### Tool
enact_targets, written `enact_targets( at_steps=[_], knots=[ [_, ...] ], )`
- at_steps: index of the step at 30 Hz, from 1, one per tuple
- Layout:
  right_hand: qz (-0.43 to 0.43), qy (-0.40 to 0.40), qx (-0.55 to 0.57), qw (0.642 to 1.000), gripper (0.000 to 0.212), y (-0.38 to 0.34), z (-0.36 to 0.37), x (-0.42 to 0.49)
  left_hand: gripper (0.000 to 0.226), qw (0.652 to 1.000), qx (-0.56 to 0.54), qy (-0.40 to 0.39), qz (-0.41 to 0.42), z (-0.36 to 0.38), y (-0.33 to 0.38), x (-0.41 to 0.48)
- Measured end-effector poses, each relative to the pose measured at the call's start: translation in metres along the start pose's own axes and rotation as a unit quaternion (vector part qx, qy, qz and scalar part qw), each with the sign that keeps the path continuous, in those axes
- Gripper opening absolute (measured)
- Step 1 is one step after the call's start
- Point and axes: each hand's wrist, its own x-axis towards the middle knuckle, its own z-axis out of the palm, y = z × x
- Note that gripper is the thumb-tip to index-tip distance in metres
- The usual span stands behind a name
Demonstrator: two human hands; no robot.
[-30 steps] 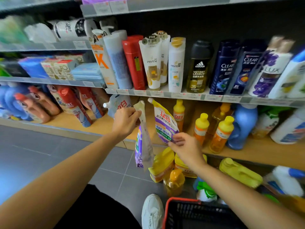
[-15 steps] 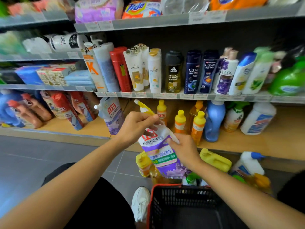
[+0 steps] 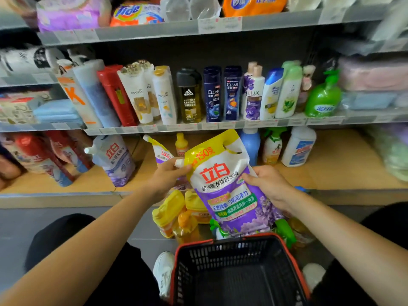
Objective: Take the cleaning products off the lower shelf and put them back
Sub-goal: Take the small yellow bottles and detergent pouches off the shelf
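- Head view: we hold one detergent pouch (image 3: 223,191) between both hands, in the air in front of the front edge of the lower shelf (image 3: 331,175). It is tilted, with the spout corner to the left and the printed face towards us.
- Our left hand (image 3: 164,178) pinches the pouch's white spout cap (image 3: 180,162) between thumb and fingers.
- Our right hand (image 3: 269,184) grips the pouch's right edge, with the thumb on the printed face and the fingers curled behind it.
- The pouch's bottom edge hangs just above the far rim of the red-rimmed basket (image 3: 192,245), which sits on the floor between our legs.
- A second pouch (image 3: 162,151) of the same brand shows just behind our left hand, near the shelf's front edge. We cannot tell whether it stands on the shelf or is held.
- A third pouch (image 3: 114,160) leans on the left part of the shelf, well apart from both hands.
- Towards the back edge of the shelf, right of the held pouch, a blue bottle (image 3: 250,144), a spray bottle (image 3: 272,147) and a white bottle (image 3: 298,147) stand upright side by side.
- Yellow bottles (image 3: 169,212) crowd the floor below the shelf's front edge, just beyond the basket's far rim and partly hidden by the held pouch.
- Shampoo bottles (image 3: 189,96) line the shelf above.
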Motion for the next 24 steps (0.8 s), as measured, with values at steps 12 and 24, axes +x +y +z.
enact_targets(
  at_steps=[12,24],
  knots=[
    [-0.09,0.145,-0.059,0.984,0.04,0.011,-0.043,-0.009,0.016,0.976,0.062,-0.055,0.204,0.07,-0.001,-0.014],
    [-0.202,0.0,-0.299,0.933,0.016,-0.016,-0.002,-0.024,0.027,0.944,0.19,-0.09,0.255,0.08,0.01,-0.033]
  ],
)
